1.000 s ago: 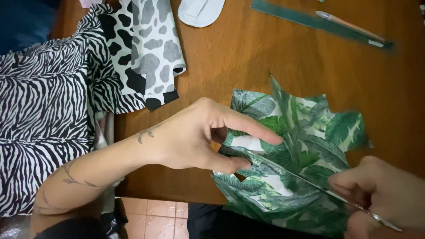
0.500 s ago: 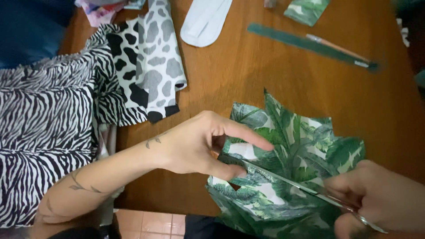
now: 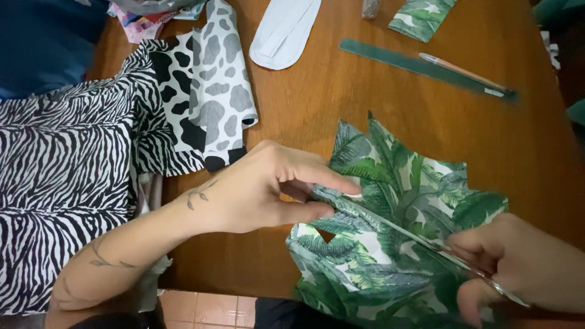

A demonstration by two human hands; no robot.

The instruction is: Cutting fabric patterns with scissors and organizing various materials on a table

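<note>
A piece of green leaf-print fabric [image 3: 402, 183] lies at the near edge of the wooden table [image 3: 365, 103]. My left hand [image 3: 268, 189] pinches its left edge between thumb and fingers. My right hand [image 3: 518, 268] grips a pair of scissors [image 3: 426, 240], whose long thin blades reach leftward across the fabric toward my left hand. The scissor handles are mostly hidden by my fingers.
Zebra-print fabric [image 3: 61, 176] and cow-print fabric [image 3: 207, 91] lie at the left. A white shaped piece [image 3: 283, 30], a green ruler [image 3: 420, 67] with a pen [image 3: 457, 70] on it, and a small leaf-print scrap [image 3: 420, 15] lie farther back. Tiled floor [image 3: 207, 307] shows below the table edge.
The view has shifted, so everything sits lower in the frame. My hands keep the same grip, and the scissor blades have crept slightly further along the fabric.
</note>
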